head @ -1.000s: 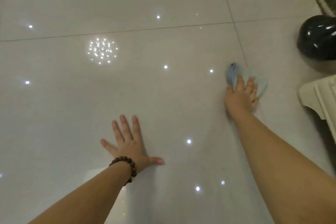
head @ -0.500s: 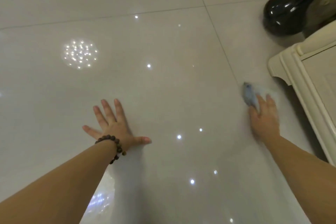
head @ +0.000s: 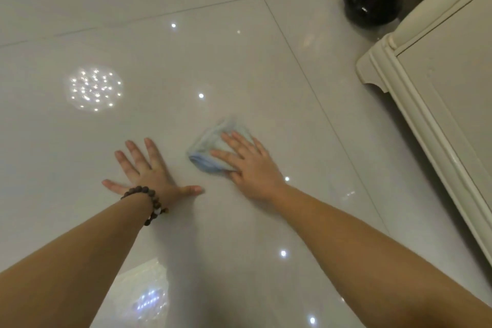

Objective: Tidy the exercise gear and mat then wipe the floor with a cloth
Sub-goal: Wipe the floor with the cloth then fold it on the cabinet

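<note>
- Right hand [head: 249, 165] has swept the cloth [head: 213, 149] leftward, from near the cream cabinet [head: 436, 104] to just beside the left hand [head: 149, 173].
- Right hand's fingers lie straight, pressing the bunched blue cloth flat on the floor [head: 239, 66].
- Left hand is unmoved: spread flat on the tile, bracing, holding nothing; bead bracelet [head: 149, 202] on the wrist.
- Wiping looks mid-stroke; no exercise gear or mat in view, so probably tidied already.

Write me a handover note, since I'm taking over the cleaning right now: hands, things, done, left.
Left hand: flat on the floor, fingers spread, holding nothing.
Right hand: fingers straight, pressing the blue cloth onto the floor, just right of the left hand.
Done: no exercise gear or mat in view; wiping is under way.
Left: the tiles near the cabinet and black vase.
</note>
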`<state>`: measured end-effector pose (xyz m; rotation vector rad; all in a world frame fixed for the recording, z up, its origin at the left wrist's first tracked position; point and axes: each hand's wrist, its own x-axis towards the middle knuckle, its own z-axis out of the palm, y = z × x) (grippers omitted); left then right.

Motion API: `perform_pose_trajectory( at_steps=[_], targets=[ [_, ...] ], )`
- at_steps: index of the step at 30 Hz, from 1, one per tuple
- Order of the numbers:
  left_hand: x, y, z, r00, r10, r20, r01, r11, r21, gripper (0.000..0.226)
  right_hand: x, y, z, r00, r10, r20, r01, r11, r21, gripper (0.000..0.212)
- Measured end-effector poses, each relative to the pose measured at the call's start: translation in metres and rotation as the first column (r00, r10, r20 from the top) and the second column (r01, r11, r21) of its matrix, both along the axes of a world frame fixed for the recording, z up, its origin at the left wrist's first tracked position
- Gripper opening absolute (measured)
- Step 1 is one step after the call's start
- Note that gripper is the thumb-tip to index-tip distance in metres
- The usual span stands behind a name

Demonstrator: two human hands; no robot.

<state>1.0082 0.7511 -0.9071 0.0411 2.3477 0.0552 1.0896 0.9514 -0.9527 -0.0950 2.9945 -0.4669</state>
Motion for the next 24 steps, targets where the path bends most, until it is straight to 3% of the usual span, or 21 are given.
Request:
perform_pose_trajectory(
  at_steps=[2, 5, 8, 12, 13, 14, 17, 19, 22, 24],
  targets=[
    [0.001, 0.000, 0.000, 1.000, -0.003, -0.005, 0.003, 1.000, 0.017, 0.159, 0.051, 0.073, -0.006, 0.961, -0.277, 0.009, 0.277, 0.960, 0.048, 0.051],
    [0.005, -0.001, 0.001, 1.000, -0.014, -0.022, 0.014, 1.000, 0.019, 0.158, 0.149, 0.151, 0.005, 0.734, -0.676, 0.062, 0.667, 0.735, 0.124, 0.063],
    [0.007, -0.006, 0.003, 0.998, -0.016, -0.067, 0.020, 0.998, 0.053, 0.148, 0.193, 0.154, 0.015, 0.527, -0.844, 0.095, 0.835, 0.536, 0.123, 0.064],
    [0.023, -0.023, 0.005, 0.983, -0.019, -0.182, 0.042, 0.991, 0.124, 0.129, 0.126, 0.103, 0.016, 0.127, -0.988, 0.088, 0.987, 0.135, 0.086, 0.052],
    [0.035, -0.028, 0.007, 0.980, -0.025, -0.196, 0.048, 0.992, 0.116, 0.128, 0.104, 0.080, 0.014, 0.132, -0.986, 0.098, 0.986, 0.141, 0.086, 0.053],
    [0.049, -0.035, 0.008, 0.979, -0.020, -0.204, 0.042, 0.993, 0.106, 0.129, 0.086, 0.053, 0.012, 0.225, -0.968, 0.108, 0.968, 0.234, 0.087, 0.053],
    [0.102, -0.053, 0.013, 0.985, 0.058, -0.165, -0.041, 0.994, 0.103, 0.133, 0.054, -0.044, 0.005, 0.690, -0.721, 0.058, 0.722, 0.692, 0.021, 0.056],
    [0.133, -0.062, 0.014, 0.991, 0.084, -0.099, -0.077, 0.994, 0.071, 0.139, 0.057, -0.089, 0.005, 0.902, -0.431, 0.010, 0.431, 0.902, 0.015, 0.055],
    [0.158, -0.071, 0.012, 0.997, 0.076, -0.003, -0.076, 0.997, 0.006, 0.143, 0.088, -0.078, 0.008, 0.999, -0.017, 0.048, 0.016, 1.000, 0.012, 0.050],
    [0.164, -0.076, 0.011, 0.998, 0.055, 0.024, -0.054, 0.998, -0.025, 0.145, 0.116, -0.032, 0.004, 0.999, 0.027, 0.030, -0.029, 0.996, 0.079, 0.050]
  ],
)
